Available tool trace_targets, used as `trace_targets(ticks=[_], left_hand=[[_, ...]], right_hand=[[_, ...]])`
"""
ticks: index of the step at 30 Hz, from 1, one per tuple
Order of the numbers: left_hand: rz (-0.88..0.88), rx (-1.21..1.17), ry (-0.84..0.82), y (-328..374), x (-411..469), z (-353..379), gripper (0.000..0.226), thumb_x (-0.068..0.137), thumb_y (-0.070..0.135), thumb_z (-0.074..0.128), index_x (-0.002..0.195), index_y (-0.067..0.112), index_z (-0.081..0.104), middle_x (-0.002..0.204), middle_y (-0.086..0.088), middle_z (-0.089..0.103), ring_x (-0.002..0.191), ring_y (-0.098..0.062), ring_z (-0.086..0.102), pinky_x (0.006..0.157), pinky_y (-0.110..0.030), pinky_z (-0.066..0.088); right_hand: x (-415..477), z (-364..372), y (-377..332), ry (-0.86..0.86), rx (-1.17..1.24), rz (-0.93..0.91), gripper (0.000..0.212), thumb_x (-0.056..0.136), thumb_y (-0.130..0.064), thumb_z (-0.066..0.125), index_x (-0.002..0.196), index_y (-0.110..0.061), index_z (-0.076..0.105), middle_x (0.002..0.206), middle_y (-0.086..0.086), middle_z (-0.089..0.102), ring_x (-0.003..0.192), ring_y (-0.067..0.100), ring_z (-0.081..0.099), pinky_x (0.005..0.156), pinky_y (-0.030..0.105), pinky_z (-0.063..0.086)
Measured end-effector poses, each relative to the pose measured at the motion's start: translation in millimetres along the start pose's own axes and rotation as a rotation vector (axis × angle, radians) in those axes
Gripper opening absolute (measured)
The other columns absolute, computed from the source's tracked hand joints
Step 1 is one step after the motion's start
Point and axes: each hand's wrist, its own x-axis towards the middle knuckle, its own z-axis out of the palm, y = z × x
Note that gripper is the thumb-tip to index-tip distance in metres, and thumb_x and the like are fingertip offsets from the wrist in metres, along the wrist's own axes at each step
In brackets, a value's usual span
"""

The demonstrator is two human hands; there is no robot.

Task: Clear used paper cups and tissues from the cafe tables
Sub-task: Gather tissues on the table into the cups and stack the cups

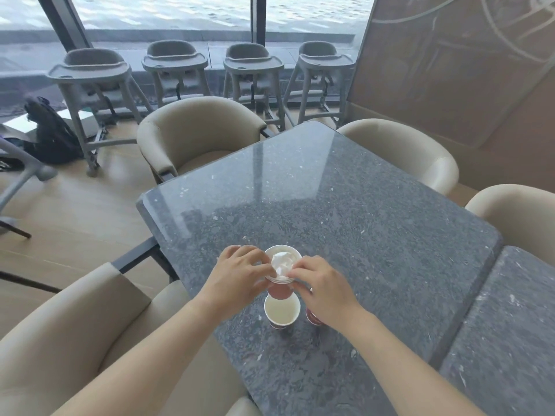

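Both of your hands are clamped on a stack of cups (278, 292) at the near end of the worktop (330, 190). Your left hand (240, 274) is curled round its left side and your right hand (324, 286) pinches the rim from the right. A crumpled white tissue (282, 264) sits bunched inside the top cup.

Just nearer stands an empty cup (281, 310), upright and white inside. A third cup (313, 318) is mostly hidden beneath your right wrist, with only its red wall showing.

The step in hand looks like gathering: waste is tucked in and cups are nested so they can leave together. The next move probably calls for seating the stack into the empty cup, squarely, since thin paper walls buckle under a skewed push. The light tissue may also spring out if the stack tilts.

The worktop is polished dark stone, speckled and glossy, so a cup could slide on it. Rounded beige tub chairs (198, 136) ring it, and grey high chairs (253, 67) line the far window.
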Motion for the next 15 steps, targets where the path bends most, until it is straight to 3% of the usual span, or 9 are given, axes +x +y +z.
trace_targets(ticks=[9,12,15], left_hand=[[0.033,-0.009,-0.127,-2.5,-8.5,20.9,0.012,0.07,0.041,0.078,0.08,0.039,0.071,0.085,0.016,0.068,0.088,-0.013,0.066,0.081,-0.043,0.051],[-0.02,-0.019,-0.306,-5.9,-12.4,39.5,0.018,0.09,0.042,0.055,0.105,0.043,0.065,0.108,0.019,0.064,0.112,-0.01,0.053,0.099,-0.039,0.033],[-0.042,0.037,-0.495,-6.1,-18.1,56.3,0.03,0.096,0.036,0.041,0.123,0.045,0.051,0.128,0.022,0.052,0.125,-0.008,0.039,0.105,-0.038,0.021]], right_hand=[[-20.4,11.6,7.2,-0.053,0.02,0.086,0.017,0.073,-0.017,0.074,0.088,-0.024,0.068,0.086,-0.01,0.066,0.08,0.016,0.055,0.06,0.024,0.046],[-25.8,21.1,16.6,-0.125,-0.009,0.114,0.009,0.074,-0.018,0.073,0.081,-0.021,0.068,0.084,-0.009,0.068,0.08,0.018,0.056,0.062,0.021,0.04],[-29.8,34.4,29.9,-0.257,-0.04,0.178,0.009,0.083,-0.018,0.063,0.089,-0.02,0.07,0.095,-0.009,0.068,0.091,0.019,0.053,0.075,0.028,0.043]])
